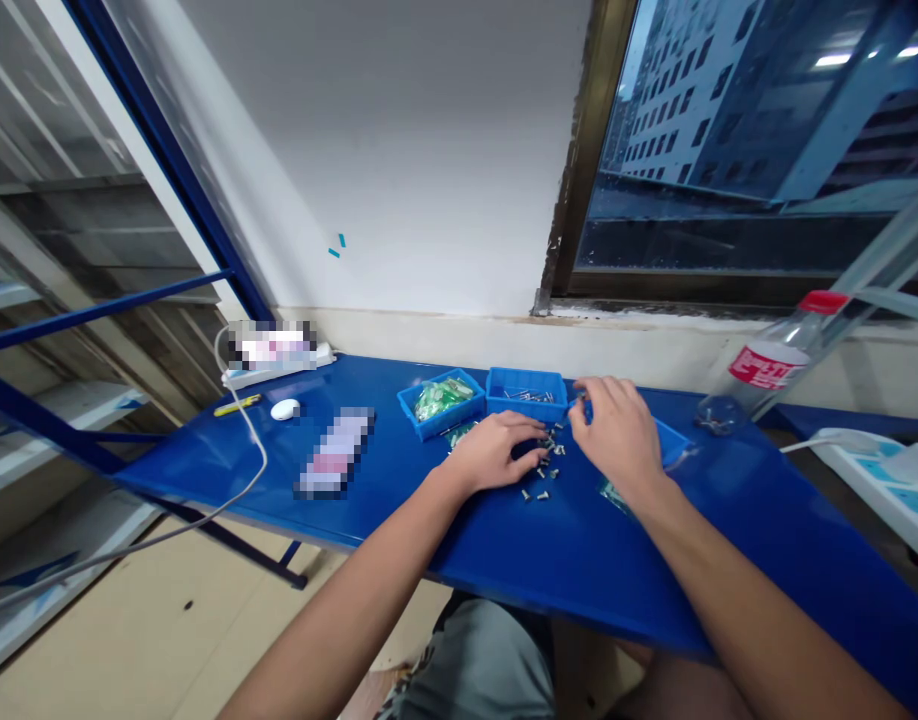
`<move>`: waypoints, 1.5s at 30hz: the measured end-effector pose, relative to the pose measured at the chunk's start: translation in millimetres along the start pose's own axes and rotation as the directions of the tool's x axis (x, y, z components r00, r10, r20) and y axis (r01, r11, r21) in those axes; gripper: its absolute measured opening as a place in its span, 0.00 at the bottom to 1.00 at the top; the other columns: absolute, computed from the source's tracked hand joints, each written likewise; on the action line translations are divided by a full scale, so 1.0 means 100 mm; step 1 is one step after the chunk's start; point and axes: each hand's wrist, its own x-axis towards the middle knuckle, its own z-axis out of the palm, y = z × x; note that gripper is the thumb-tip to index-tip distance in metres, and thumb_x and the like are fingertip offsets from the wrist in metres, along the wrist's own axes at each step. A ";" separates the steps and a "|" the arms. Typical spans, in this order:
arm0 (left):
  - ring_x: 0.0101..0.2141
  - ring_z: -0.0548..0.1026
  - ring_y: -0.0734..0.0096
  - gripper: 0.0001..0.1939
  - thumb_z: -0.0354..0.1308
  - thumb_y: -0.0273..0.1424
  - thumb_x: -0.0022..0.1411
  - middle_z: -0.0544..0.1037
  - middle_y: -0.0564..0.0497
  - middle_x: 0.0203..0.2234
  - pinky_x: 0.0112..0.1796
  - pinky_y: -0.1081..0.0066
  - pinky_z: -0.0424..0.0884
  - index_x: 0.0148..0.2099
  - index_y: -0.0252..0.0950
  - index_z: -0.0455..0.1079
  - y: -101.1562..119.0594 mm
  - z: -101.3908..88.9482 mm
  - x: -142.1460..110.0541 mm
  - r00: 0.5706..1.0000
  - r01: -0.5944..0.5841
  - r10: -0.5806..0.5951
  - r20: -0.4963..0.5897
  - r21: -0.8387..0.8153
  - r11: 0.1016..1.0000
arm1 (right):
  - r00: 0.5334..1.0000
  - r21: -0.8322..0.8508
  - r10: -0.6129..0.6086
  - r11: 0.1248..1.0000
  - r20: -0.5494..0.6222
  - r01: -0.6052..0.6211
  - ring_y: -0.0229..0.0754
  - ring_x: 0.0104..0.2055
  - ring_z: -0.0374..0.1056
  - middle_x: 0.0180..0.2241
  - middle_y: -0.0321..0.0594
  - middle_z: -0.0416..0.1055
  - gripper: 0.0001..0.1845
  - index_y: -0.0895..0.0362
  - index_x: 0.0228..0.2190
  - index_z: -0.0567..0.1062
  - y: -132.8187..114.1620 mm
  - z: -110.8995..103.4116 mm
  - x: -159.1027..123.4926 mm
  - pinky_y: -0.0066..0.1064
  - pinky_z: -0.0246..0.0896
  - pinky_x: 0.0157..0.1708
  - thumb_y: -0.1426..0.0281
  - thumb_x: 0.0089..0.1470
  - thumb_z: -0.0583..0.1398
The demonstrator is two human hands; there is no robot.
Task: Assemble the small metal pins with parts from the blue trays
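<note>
My left hand (500,450) rests low over a loose pile of small metal screws (555,450) on the blue table, its fingers apart and touching the edge of the pile. To the right of the pile, my right hand (620,430) is raised a little, with thumb and forefinger curled together. Something small and dark shows at those fingertips, too small to name. Behind the hands stands a blue bin (526,408) with long thin metal pieces in it. Left of it, another blue bin (406,408) holds green-and-clear plastic packets (442,397). A third blue bin (670,442) is partly hidden behind my right hand.
A clear bottle with a red cap (766,365) leans at the right. At the left lie a pixelated flat rectangle (335,455), a white oval object (285,409), a yellow cutter-like tool (236,406) and a power strip (279,370). Its cable (260,470) crosses the table's left part.
</note>
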 end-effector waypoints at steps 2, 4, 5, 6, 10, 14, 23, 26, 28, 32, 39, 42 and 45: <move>0.59 0.76 0.54 0.20 0.62 0.43 0.69 0.79 0.43 0.59 0.62 0.58 0.68 0.58 0.41 0.79 0.03 0.01 0.00 0.998 -0.048 0.048 0.044 0.005 0.999 | 1.000 -0.127 0.014 0.992 0.023 -0.011 0.60 0.47 0.67 0.41 0.54 0.77 0.11 0.56 0.42 0.78 0.06 -0.03 -0.02 0.48 0.61 0.47 0.71 0.63 0.56; 0.61 0.74 0.51 0.25 0.66 0.48 0.65 0.77 0.43 0.61 0.62 0.55 0.67 0.59 0.42 0.79 0.04 0.04 -0.01 0.993 -0.081 0.078 0.085 0.027 0.996 | 0.998 -0.201 0.032 0.979 0.049 -0.022 0.59 0.44 0.66 0.37 0.55 0.77 0.11 0.56 0.36 0.78 0.10 -0.02 -0.04 0.47 0.60 0.43 0.69 0.64 0.55; 0.61 0.74 0.50 0.26 0.66 0.49 0.64 0.76 0.43 0.62 0.62 0.54 0.67 0.59 0.43 0.79 0.04 0.05 -0.02 0.992 -0.087 0.083 0.098 0.046 0.995 | 0.997 -0.218 0.039 0.976 0.061 -0.024 0.59 0.43 0.66 0.36 0.55 0.77 0.12 0.56 0.35 0.78 0.11 -0.02 -0.05 0.46 0.60 0.42 0.67 0.65 0.56; 0.61 0.74 0.49 0.25 0.66 0.48 0.64 0.76 0.43 0.62 0.61 0.54 0.68 0.58 0.43 0.79 0.02 0.07 -0.02 0.991 -0.089 0.081 0.106 0.066 0.994 | 0.997 -0.223 0.041 0.975 0.070 -0.025 0.59 0.43 0.66 0.36 0.55 0.76 0.13 0.56 0.34 0.78 0.12 0.00 -0.05 0.46 0.59 0.41 0.66 0.65 0.56; 0.57 0.76 0.52 0.16 0.63 0.41 0.68 0.79 0.44 0.58 0.58 0.56 0.70 0.55 0.43 0.81 -0.03 0.10 -0.01 0.994 -0.058 0.047 0.096 0.114 0.992 | 0.995 -0.199 0.030 0.980 0.091 -0.011 0.58 0.43 0.66 0.37 0.55 0.76 0.14 0.56 0.35 0.79 0.11 0.04 -0.06 0.46 0.59 0.41 0.61 0.65 0.58; 0.53 0.78 0.55 0.12 0.61 0.34 0.70 0.82 0.44 0.51 0.55 0.59 0.71 0.51 0.41 0.82 -0.07 0.09 0.01 0.997 -0.007 -0.006 0.076 0.161 0.987 | 0.997 -0.164 0.016 0.986 0.081 -0.003 0.59 0.44 0.66 0.37 0.53 0.77 0.13 0.55 0.35 0.78 0.09 0.04 -0.05 0.46 0.59 0.41 0.61 0.66 0.58; 0.44 0.81 0.57 0.12 0.58 0.25 0.67 0.84 0.44 0.41 0.48 0.63 0.73 0.48 0.40 0.80 -0.07 0.06 0.02 0.995 0.034 -0.064 0.078 0.339 0.940 | 0.998 0.033 -0.042 0.999 0.044 0.040 0.56 0.45 0.69 0.38 0.48 0.79 0.11 0.55 0.42 0.78 -0.10 0.04 -0.05 0.45 0.62 0.47 0.63 0.67 0.57; 0.40 0.82 0.57 0.14 0.55 0.23 0.67 0.84 0.44 0.39 0.42 0.63 0.75 0.49 0.39 0.79 -0.07 0.06 0.02 0.991 0.084 -0.116 0.065 0.371 0.925 | 0.998 0.069 -0.039 0.997 0.046 0.036 0.56 0.46 0.69 0.37 0.47 0.79 0.12 0.54 0.41 0.78 -0.12 0.06 -0.06 0.45 0.63 0.47 0.63 0.67 0.57; 0.39 0.82 0.57 0.15 0.54 0.22 0.67 0.84 0.44 0.39 0.40 0.64 0.76 0.50 0.38 0.78 -0.08 0.07 0.01 0.989 0.114 -0.140 0.044 0.370 0.922 | 0.998 0.096 -0.037 0.995 0.053 0.032 0.56 0.45 0.69 0.37 0.47 0.79 0.12 0.54 0.41 0.78 -0.12 0.07 -0.07 0.45 0.63 0.47 0.63 0.68 0.57; 0.41 0.83 0.58 0.15 0.54 0.25 0.70 0.84 0.44 0.43 0.42 0.65 0.78 0.55 0.39 0.76 -0.12 0.06 -0.02 0.987 0.161 -0.154 -0.049 0.293 0.942 | 0.997 0.140 -0.040 0.990 0.062 0.031 0.55 0.45 0.70 0.37 0.47 0.79 0.11 0.54 0.40 0.78 -0.14 0.07 -0.07 0.46 0.64 0.49 0.63 0.68 0.57; 0.45 0.83 0.65 0.16 0.59 0.23 0.70 0.81 0.44 0.49 0.49 0.65 0.80 0.57 0.38 0.73 -0.16 0.09 0.01 0.927 0.100 -0.143 -0.347 -0.140 0.985 | 0.984 0.386 -0.156 0.915 0.082 0.113 0.50 0.45 0.73 0.41 0.45 0.79 0.10 0.53 0.43 0.78 -0.23 0.05 -0.07 0.42 0.69 0.47 0.70 0.68 0.56; 0.44 0.84 0.65 0.20 0.62 0.20 0.66 0.80 0.44 0.50 0.46 0.65 0.83 0.58 0.38 0.72 -0.17 0.11 0.03 0.908 0.065 -0.181 -0.377 -0.301 0.951 | 0.976 0.505 -0.189 0.856 0.110 0.109 0.47 0.40 0.75 0.42 0.43 0.78 0.10 0.52 0.43 0.78 -0.26 0.07 -0.08 0.38 0.71 0.44 0.71 0.68 0.56; 0.44 0.84 0.64 0.20 0.63 0.19 0.64 0.81 0.43 0.49 0.47 0.62 0.84 0.56 0.37 0.75 -0.19 0.12 0.02 0.903 0.059 -0.215 -0.372 -0.388 0.920 | 0.978 0.575 -0.165 0.816 0.128 0.063 0.45 0.38 0.77 0.41 0.42 0.78 0.08 0.52 0.42 0.78 -0.28 0.10 -0.10 0.36 0.73 0.42 0.71 0.66 0.58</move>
